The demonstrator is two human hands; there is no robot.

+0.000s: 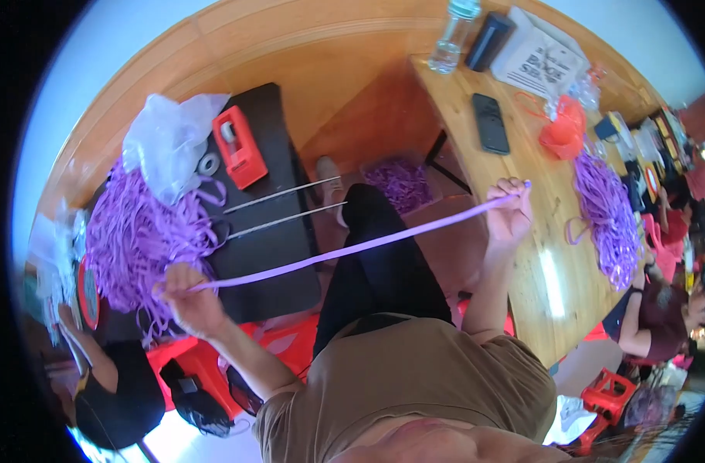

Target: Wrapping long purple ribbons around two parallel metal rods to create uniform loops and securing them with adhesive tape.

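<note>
Between a black counter (279, 278) and a wooden counter (538, 324), a purple strap (360, 247) spans the gap above the legs (399, 285), pinched by left hand (194, 301) and right hand (509, 212). It seems light, soft, hardly fragile, best gripped near its ends; the gap gives room, though thin rods (291, 220) overhang the black edge.

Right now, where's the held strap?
Head view, centre: the purple strap runs from the left hand to the right hand, across the black trousers and, at its left, the black table.
</note>
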